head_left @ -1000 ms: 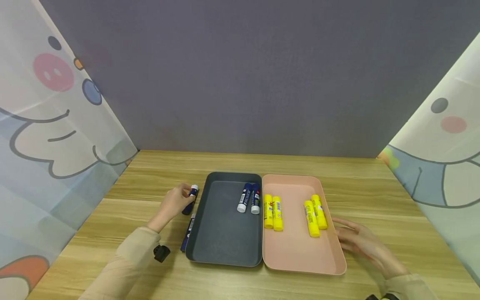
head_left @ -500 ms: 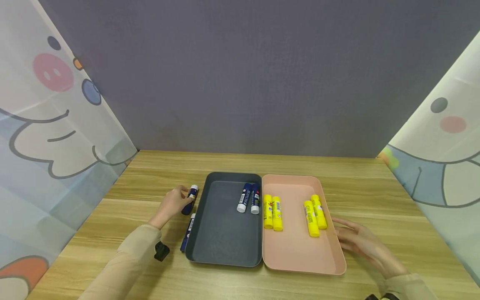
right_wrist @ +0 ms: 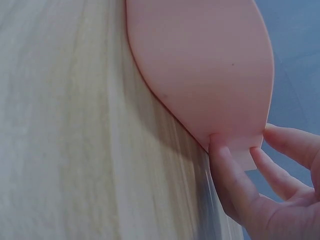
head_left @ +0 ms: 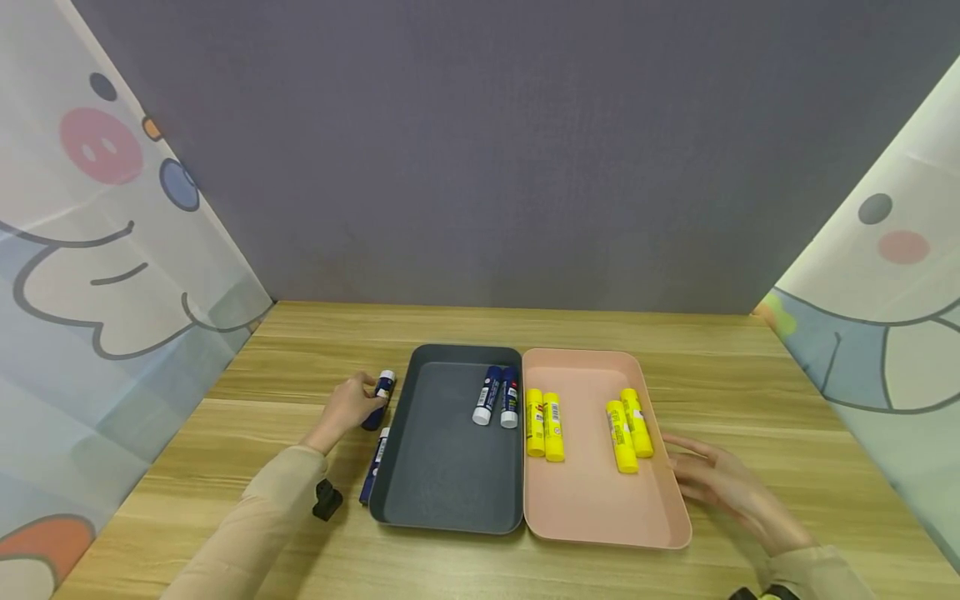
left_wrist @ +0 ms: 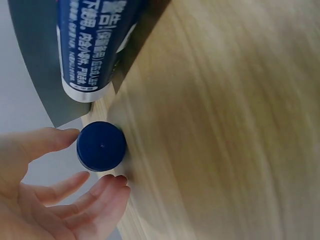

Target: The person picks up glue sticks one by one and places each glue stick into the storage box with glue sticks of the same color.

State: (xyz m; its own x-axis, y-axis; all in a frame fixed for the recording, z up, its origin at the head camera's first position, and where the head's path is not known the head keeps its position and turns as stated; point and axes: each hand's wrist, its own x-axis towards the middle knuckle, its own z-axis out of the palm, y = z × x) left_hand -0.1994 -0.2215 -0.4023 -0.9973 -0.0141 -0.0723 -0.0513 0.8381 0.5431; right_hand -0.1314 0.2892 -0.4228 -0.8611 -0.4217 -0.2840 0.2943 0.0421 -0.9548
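In the head view my left hand [head_left: 347,408] is at a navy glue stick [head_left: 384,387] with a white cap, lying on the table left of the grey tray. The left wrist view shows its round blue end [left_wrist: 101,146], my thumb tip at one side and loosely bent fingertips near the other. A second navy glue stick [head_left: 377,462] lies nearer, against the tray's side. At the right, my right hand [head_left: 716,479] touches the outer wall of the pink tray; the right wrist view has its fingertips [right_wrist: 220,145] against that wall, thumb at the rim.
Side by side stand the grey tray [head_left: 442,492], with two navy glue sticks [head_left: 498,397], and the pink tray [head_left: 592,521], with yellow glue sticks [head_left: 545,425] in two pairs. A grey panel [head_left: 517,167] rises behind the wooden table [head_left: 322,333].
My left hand has slid slightly down along the navy glue stick, showing more of its label. That glue stick stays in place. My right hand keeps its place at the pink tray.
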